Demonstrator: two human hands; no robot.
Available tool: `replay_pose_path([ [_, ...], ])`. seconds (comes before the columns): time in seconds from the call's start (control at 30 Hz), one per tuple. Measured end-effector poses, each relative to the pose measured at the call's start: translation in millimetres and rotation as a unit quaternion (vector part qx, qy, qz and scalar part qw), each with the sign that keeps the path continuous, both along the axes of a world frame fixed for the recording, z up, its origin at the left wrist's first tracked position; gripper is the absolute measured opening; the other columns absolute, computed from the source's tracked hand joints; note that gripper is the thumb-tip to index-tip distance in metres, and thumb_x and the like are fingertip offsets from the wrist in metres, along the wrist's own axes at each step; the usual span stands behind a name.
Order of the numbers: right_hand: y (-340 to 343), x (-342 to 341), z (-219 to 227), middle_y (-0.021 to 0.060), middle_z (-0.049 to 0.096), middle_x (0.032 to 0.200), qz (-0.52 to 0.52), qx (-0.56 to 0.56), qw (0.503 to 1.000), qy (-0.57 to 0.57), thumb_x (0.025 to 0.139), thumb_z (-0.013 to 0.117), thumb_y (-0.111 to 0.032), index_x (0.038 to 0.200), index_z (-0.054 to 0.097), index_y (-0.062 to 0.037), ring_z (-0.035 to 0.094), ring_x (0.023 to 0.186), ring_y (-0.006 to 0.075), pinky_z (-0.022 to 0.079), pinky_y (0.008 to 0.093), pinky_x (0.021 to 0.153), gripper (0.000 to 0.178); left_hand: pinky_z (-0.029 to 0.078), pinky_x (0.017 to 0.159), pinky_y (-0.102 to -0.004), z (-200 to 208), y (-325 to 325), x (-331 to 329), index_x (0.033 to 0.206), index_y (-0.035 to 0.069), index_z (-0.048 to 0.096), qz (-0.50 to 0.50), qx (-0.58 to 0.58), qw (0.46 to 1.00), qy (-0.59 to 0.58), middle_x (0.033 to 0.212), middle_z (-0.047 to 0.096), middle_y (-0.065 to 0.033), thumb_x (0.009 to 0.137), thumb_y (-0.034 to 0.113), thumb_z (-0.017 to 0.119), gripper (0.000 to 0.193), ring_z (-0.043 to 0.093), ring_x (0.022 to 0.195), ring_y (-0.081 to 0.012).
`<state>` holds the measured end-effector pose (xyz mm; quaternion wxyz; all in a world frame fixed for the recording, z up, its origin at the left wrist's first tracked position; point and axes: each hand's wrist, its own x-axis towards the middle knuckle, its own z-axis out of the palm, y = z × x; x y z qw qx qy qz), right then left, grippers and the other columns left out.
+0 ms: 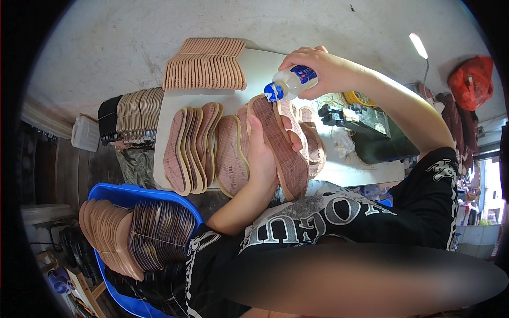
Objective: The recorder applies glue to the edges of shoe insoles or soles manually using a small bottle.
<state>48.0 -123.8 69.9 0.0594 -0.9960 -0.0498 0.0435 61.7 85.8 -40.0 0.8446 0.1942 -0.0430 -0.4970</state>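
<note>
My left hand (262, 156) is closed around the middle of a brownish-pink shoe insole (289, 156), which is tilted with its upper end away from me. In my right hand (315, 69) is a clear plastic bottle (290, 82) with a blue label, tipped over. Its blue cap (273, 92), smeared with white, is at the far end of the insole; whether it touches cannot be made out. Beside my left hand, more insoles (231, 153) lie on the white table, and an overlapping row of insoles (192, 148) stretches further left.
A tied stack of tan insoles (205, 64) stands at the back of the white table (260, 61). At lower left is a blue tub (119, 191) full of bundled insoles. A sewing machine (366, 122) and lamp (419, 46) stand at right. Bundles (139, 112) sit left of the table.
</note>
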Motion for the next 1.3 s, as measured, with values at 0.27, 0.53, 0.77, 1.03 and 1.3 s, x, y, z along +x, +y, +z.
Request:
replay_pose_path([
  [0.27,-35.4,36.3,-24.1,0.0124,0.064,0.108,-0.172,0.165,0.971,0.015,0.074,0.077,-0.033,0.120,0.053,-0.0019,0.060,0.102,0.0222,0.046,0.0328,0.090,0.060,0.043,0.058,-0.0273,-17.7,3.8,15.0,0.092,0.005,0.051,-0.008,-0.028,1.000,-0.001,0.064,0.056,-0.0110,0.094,0.065,0.018,0.069,0.054,0.059,-0.0191],
  [0.53,-115.1,99.6,-101.6,0.0158,0.065,0.103,-0.438,0.243,0.865,-0.027,0.074,0.074,-0.049,0.114,0.056,0.0034,0.066,0.091,0.0226,0.056,0.0305,0.069,0.069,0.047,0.057,-0.0327,-38.8,5.3,38.3,0.115,0.008,0.048,0.079,-0.080,0.992,0.062,0.093,0.054,-0.0098,0.098,0.057,0.024,0.057,0.054,0.064,-0.0242],
  [0.77,-171.0,118.0,-159.6,0.0156,0.066,0.099,-0.550,0.171,0.813,-0.085,0.077,0.070,-0.050,0.117,0.053,0.0058,0.068,0.066,0.0247,0.056,0.0303,0.057,0.071,0.046,0.062,-0.0320,-42.1,6.2,52.3,0.107,0.004,0.048,0.095,-0.127,0.982,0.101,0.091,0.056,-0.0076,0.096,0.060,0.024,0.063,0.058,0.067,-0.0228],
  [1.03,-60.9,78.2,-79.5,0.0160,0.066,0.109,-0.395,0.288,0.865,0.112,0.085,0.062,-0.038,0.133,0.043,-0.0023,0.067,0.085,0.0184,0.055,0.0339,0.064,0.063,0.047,0.063,-0.0309,-27.7,3.1,39.0,0.101,0.003,0.051,0.115,-0.040,0.991,0.054,0.089,0.055,-0.0070,0.095,0.063,0.023,0.066,0.059,0.068,-0.0213],
  [1.3,88.6,-44.7,-32.8,0.0129,0.051,0.136,-0.062,0.109,0.985,-0.114,0.086,0.041,-0.005,0.142,0.025,-0.0033,0.053,0.119,0.0228,0.011,0.0526,0.110,0.058,0.040,0.099,-0.0370,-9.0,-23.0,-11.0,0.136,0.005,0.035,0.066,-0.087,0.994,0.025,0.134,0.044,-0.0150,0.097,0.060,0.023,0.069,0.050,0.118,-0.0243],
])
